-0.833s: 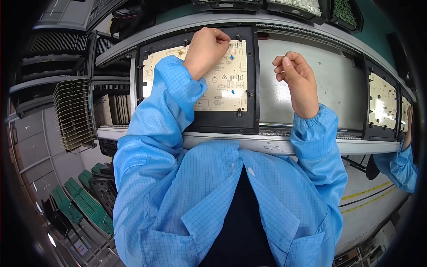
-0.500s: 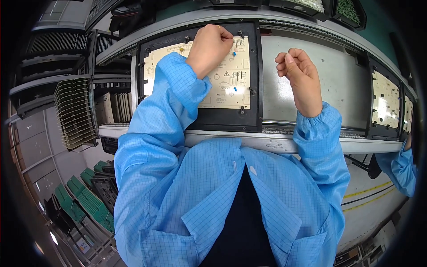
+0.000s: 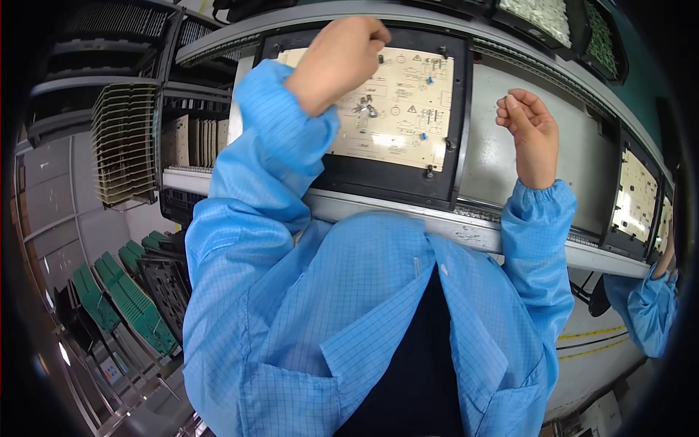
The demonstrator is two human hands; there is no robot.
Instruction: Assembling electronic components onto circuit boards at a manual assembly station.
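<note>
A cream printed circuit board [image 3: 408, 149] lies in a black carrier frame [image 3: 378, 180] in front of me. My left hand [image 3: 344, 64] is over the board's far side with its fingers curled; its fingertips are mostly hidden. On the board's right part stand two small blue components [image 3: 429, 80], one farther and one nearer. Near the board's middle, a cluster of small dark and metallic parts [image 3: 368, 108] lies beside my left wrist. My right hand [image 3: 533, 131] hovers right of the frame, thumb and fingers pinched together; anything between them is too small to make out.
The carrier sits on a conveyor with metal rails [image 3: 466, 226]. Farther right are more boards in carriers [image 3: 632, 193] and another person's blue sleeve [image 3: 648, 309]. Bins of white parts [image 3: 539, 18] and green parts [image 3: 601, 40] stand at the back. Racks of boards [image 3: 124, 146] are left.
My left hand has moved away from the board's right part, toward its far edge and leftward. The parts cluster now shows beside my wrist. The right hand stays pinched; the whole view has shifted.
</note>
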